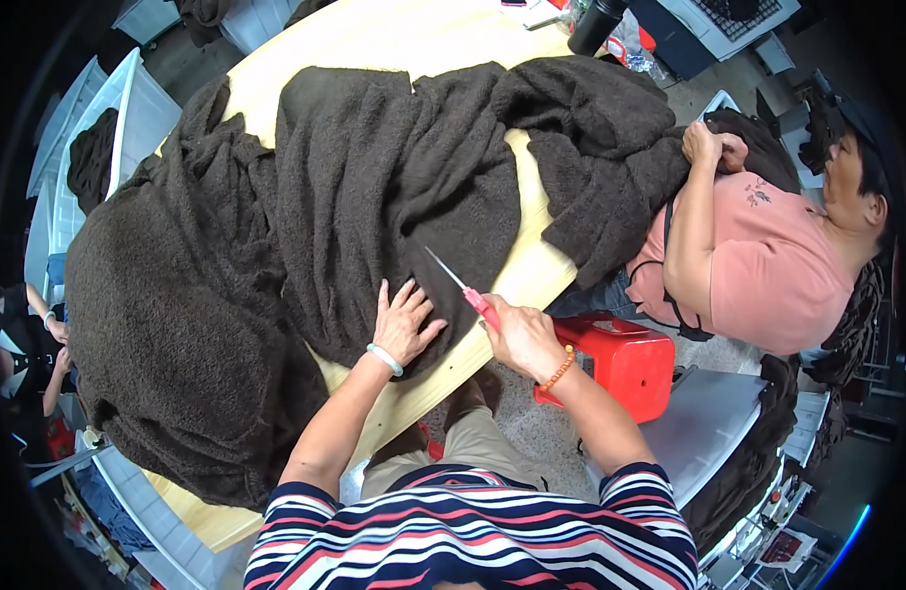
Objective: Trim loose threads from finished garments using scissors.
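Observation:
Dark brown fleecy fabric (pixel 345 177) lies in loose folds over a pale wooden table (pixel 384 408). My left hand (pixel 404 323) rests flat on the fabric near the table's front edge, fingers spread, with nothing in it. In my right hand (pixel 524 339) is a pink-handled tool (pixel 478 303) with a slim, pointed metal blade. Its tip points away from me and to the left, over the fabric just beyond my left fingers. My fingers wrap the handle and partly hide it, so whether these are scissors or a single blade I cannot make out.
A large fabric heap (pixel 178 334) covers the table's left side. At right, a person in a pink shirt (pixel 778 265) sits beside the fabric. A red stool (pixel 635 369) stands near my right forearm. White bins (pixel 143 113) line the left; a black bottle (pixel 598 25) stands at the far edge.

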`<state>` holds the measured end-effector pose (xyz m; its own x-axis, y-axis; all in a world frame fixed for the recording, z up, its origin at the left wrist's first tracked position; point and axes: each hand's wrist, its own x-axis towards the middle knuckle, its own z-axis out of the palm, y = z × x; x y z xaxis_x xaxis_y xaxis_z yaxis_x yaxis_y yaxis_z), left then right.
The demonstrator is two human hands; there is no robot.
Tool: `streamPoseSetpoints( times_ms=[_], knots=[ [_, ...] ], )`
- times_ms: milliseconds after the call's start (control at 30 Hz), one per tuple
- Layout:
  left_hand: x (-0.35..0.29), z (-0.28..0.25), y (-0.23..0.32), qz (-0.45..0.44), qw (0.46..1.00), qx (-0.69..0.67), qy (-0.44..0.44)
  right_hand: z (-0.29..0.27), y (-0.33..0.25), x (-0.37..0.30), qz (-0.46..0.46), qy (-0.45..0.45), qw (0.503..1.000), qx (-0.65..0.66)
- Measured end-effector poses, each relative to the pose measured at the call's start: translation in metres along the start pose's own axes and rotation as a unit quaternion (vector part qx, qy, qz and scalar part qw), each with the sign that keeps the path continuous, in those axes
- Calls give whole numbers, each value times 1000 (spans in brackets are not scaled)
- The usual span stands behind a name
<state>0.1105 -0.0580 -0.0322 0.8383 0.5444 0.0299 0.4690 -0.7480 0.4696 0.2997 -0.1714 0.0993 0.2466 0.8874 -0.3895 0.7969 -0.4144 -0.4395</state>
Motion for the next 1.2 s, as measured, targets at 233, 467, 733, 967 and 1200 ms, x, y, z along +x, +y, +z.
streamPoseSetpoints(
  times_ms=[233, 467, 733, 967, 1200],
  knots=[
    [71, -7, -4, -75, 981, 30, 177, -13, 21, -6, -45, 21, 997, 56],
    [78, 24, 21, -30, 998, 37, 35, -22, 25, 16, -24, 19, 999, 22],
    [72, 40, 45, 21, 1000, 2, 6, -41, 36, 46, -9, 51, 997, -49],
    [54, 47, 65, 54, 995, -84, -8, -48, 31, 24, -104, -97, 990, -7],
    [-31, 8, 70, -118, 923, -202, 306, -35, -17, 67, -219, 20, 973, 64]
  ],
)
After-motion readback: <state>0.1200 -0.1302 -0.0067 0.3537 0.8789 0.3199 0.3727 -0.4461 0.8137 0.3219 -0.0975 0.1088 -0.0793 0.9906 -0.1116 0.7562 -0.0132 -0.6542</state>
